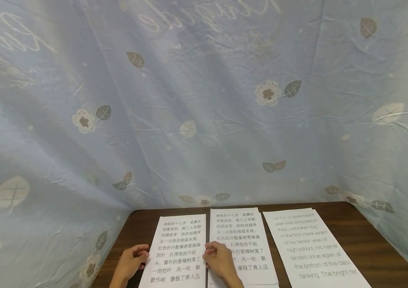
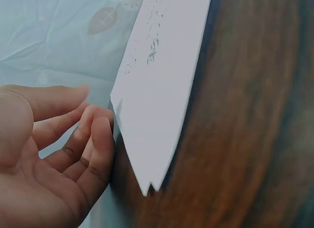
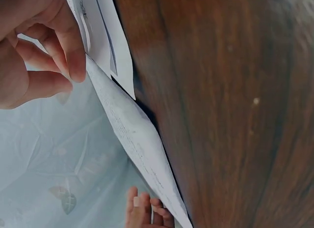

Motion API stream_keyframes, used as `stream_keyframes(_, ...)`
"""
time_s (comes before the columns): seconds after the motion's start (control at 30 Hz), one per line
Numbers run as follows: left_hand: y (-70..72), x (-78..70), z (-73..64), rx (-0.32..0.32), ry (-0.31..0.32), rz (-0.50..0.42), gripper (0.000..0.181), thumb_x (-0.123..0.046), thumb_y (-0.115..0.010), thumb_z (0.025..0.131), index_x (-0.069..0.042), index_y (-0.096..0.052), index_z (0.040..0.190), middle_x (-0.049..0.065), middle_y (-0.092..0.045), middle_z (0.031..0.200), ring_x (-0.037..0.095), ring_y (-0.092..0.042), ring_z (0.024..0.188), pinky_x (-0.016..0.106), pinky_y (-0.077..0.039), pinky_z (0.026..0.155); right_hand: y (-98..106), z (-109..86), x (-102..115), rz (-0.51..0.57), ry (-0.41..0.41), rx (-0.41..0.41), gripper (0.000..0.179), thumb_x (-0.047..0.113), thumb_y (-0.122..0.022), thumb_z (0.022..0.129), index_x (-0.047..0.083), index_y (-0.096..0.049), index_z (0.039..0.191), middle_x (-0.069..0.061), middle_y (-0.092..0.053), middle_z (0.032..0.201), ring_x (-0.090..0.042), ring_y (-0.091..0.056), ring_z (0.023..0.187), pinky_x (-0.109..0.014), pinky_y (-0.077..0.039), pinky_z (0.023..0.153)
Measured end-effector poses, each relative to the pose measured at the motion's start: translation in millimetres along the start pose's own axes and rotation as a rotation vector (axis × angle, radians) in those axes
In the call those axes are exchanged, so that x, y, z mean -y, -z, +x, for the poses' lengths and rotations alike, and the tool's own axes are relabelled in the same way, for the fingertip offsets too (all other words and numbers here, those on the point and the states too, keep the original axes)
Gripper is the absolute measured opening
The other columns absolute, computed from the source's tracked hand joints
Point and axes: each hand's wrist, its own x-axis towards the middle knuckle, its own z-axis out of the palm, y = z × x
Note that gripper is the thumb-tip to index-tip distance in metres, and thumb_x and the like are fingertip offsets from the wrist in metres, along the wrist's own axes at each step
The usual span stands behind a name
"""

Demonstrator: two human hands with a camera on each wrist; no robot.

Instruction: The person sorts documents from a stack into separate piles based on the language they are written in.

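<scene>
A left sheet stack [image 1: 176, 250] printed with Chinese text lies between my two hands. My left hand [image 1: 130, 264] is at its left edge, fingers loosely bent and holding nothing; in the left wrist view its fingertips [image 2: 103, 122] come close to the paper [image 2: 162, 90]. Over the middle sheet stack [image 1: 239, 230], also in Chinese, my right hand [image 1: 221, 262] covers some of the print. Its fingertips are at the left stack's right edge. In the right wrist view a gap shows between thumb and fingers, near the paper's edge [image 3: 137, 134]; contact is hard to tell.
To the right lies a third stack with English text [image 1: 313, 250], its lower part cut off by the frame. All rest on a dark brown wooden table [image 1: 355, 228]. A pale blue patterned cloth [image 1: 204, 140] hangs behind and beside the table.
</scene>
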Motion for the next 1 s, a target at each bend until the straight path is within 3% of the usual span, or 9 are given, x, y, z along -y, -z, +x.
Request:
stream_keyframes(0.27,-2.3,-7.5,-4.9,-0.008,0.006,0.002,0.036,-0.004,-0.074,0.094,0.007,-0.07,0.129,0.008,-0.073,0.099,0.019,-0.069,0.082,0.031,-0.06,0.064,7.3,1.0,1.7,-0.01,-0.021,0.025,0.03,0.003,-0.075,0.09,-0.007,-0.073,0.118,-0.005,-0.072,0.09,-0.016,-0.071,0.07,-0.023,-0.06,0.059)
stream_keyframes(0.53,-8.6,-12.9,-9.7,0.004,-0.01,-0.024,0.038,-0.007,-0.077,0.094,0.009,-0.07,0.128,0.007,-0.07,0.094,0.016,-0.064,0.074,0.027,-0.057,0.06,29.1,1.1,-4.7,-0.022,-0.052,0.017,0.035,0.007,-0.074,0.089,-0.006,-0.072,0.121,-0.007,-0.07,0.093,-0.016,-0.07,0.072,-0.026,-0.062,0.061)
stream_keyframes(1.0,-40.2,-33.4,-12.3,0.061,-0.08,-0.051,0.038,-0.008,-0.076,0.095,0.011,-0.069,0.128,0.009,-0.068,0.094,0.017,-0.067,0.072,0.028,-0.06,0.06,77.4,-4.1,-11.5,-0.074,-0.062,-0.051,0.038,0.01,-0.074,0.09,-0.007,-0.071,0.125,-0.008,-0.071,0.096,-0.015,-0.07,0.074,-0.025,-0.063,0.063)
